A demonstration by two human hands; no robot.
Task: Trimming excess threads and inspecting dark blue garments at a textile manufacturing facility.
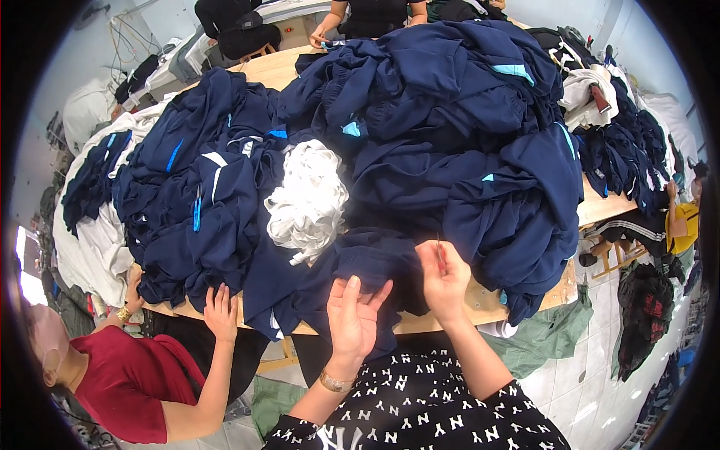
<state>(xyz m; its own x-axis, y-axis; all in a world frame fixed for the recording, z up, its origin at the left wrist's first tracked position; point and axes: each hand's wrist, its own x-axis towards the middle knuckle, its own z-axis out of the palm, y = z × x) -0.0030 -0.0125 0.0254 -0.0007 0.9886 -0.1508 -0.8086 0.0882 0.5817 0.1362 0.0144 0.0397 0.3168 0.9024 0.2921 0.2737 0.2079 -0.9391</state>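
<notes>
My left hand [351,319] is in front of me at the table's near edge. Its thumb and fingers close on the gathered edge of a navy blue garment [367,259], whose cloth hangs down over the edge. To its right, my right hand [445,281] is closed around small red thread snips [441,259]; a thin tip points up from the fingers, most of the tool hidden. Just beyond my left hand lies a heap of white tape or cord [307,199]. Large piles of navy garments [420,90] with light blue and white trims surround it.
At my left a person in a red top [127,375] rests a hand on the left navy pile [187,187]. Blue snips [197,210] lie on that pile. Across the wooden table [274,69] another person's hand [321,36] touches cloth. Someone in yellow [682,225] sits at right.
</notes>
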